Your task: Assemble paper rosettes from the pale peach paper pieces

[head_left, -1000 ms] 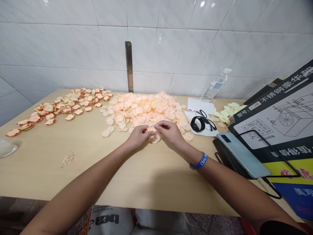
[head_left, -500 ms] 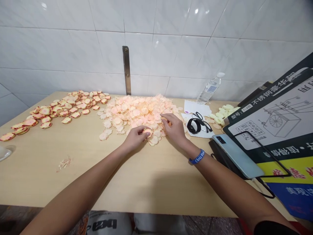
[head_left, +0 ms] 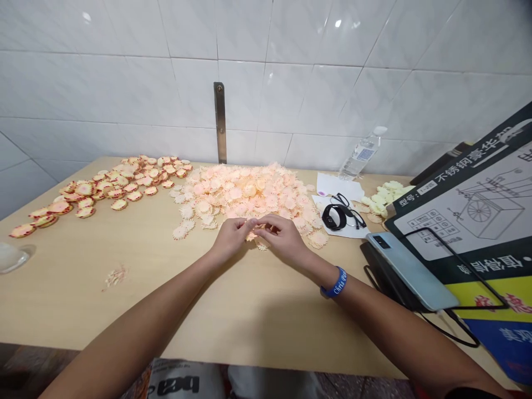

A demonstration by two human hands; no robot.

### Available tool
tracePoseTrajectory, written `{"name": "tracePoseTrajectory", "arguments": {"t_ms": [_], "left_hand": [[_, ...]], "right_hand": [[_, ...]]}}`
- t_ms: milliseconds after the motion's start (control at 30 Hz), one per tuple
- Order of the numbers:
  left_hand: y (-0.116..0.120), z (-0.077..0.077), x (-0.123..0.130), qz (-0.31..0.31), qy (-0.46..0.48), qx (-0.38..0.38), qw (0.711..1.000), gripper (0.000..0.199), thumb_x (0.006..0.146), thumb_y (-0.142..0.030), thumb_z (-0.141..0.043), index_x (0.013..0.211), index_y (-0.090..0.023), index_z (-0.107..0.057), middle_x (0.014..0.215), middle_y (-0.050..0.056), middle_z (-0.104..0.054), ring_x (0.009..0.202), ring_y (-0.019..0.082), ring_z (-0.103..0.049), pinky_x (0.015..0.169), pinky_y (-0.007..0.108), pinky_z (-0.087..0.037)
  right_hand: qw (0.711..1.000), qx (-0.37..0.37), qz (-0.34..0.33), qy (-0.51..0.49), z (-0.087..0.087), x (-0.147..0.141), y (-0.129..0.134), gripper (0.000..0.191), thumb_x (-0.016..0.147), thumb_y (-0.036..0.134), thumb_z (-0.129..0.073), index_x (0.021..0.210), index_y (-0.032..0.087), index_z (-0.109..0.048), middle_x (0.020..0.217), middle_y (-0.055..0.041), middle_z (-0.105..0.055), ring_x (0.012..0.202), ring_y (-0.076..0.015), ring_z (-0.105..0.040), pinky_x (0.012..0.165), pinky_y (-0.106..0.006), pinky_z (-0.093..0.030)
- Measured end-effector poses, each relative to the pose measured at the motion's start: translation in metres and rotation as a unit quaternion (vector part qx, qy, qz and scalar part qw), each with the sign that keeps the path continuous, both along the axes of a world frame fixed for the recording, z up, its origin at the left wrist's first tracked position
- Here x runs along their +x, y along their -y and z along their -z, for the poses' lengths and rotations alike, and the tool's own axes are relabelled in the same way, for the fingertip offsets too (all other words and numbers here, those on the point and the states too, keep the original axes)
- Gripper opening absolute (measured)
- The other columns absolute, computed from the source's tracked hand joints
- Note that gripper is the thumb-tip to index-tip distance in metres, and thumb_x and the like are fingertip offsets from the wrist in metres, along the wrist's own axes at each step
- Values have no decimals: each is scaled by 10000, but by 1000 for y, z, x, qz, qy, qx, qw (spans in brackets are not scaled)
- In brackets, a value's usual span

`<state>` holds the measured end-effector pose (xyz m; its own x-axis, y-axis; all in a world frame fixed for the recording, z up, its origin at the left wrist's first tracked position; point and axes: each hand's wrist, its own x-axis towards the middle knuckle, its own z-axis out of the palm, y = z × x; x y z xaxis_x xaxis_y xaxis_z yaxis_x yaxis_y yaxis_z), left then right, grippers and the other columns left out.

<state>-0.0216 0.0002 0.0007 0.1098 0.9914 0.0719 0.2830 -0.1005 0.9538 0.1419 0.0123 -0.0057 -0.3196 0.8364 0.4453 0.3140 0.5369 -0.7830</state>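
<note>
In the head view, my left hand (head_left: 231,239) and my right hand (head_left: 286,239) meet in front of a heap of thin pale pink petal discs (head_left: 245,194) with jagged edges. My left thumb and fingers pinch a small stack of these discs, mostly hidden by the fingers. Against its right edge, the thumb and fingertips of my right hand are closed. A blue wristband (head_left: 336,282) circles my right wrist.
Stacked red-edged discs (head_left: 133,180) lie at the left on the table (head_left: 233,321). Small scraps (head_left: 114,277) are nearer me. On the right are a water bottle (head_left: 361,154), a black watch (head_left: 333,217), glasses, pale green discs (head_left: 386,193), a phone (head_left: 411,271) and a printed box (head_left: 465,210).
My right hand has come from the heap, down and left, to meet my left hand. Its fingers have closed at the held discs. The whole view has shifted slightly.
</note>
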Motion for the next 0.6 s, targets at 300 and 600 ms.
{"name": "tracePoseTrajectory", "arguments": {"t_ms": [300,600], "left_hand": [[8,1,4,109,-25,-18,994,359,807,-449,-553,590,-166,-511,556,-8,-547,538,117,-482,533,239,-342],[0,5,4,29,56,-24,998,246,720,-381,-651,781,-143,-639,674,8,-608,619,129,-523,606,252,-396]], "right_hand": [[982,-53,153,-101,-10,16,-24,197,797,347,-642,739,171,-709,750,-51,-707,680,-188,-612,643,-323,-485],[977,168,100,85,-4,20,-23,252,904,212,-538,1102,236,-691,1099,-83,-709,1048,-242,-639,911,-427,-510]]}}
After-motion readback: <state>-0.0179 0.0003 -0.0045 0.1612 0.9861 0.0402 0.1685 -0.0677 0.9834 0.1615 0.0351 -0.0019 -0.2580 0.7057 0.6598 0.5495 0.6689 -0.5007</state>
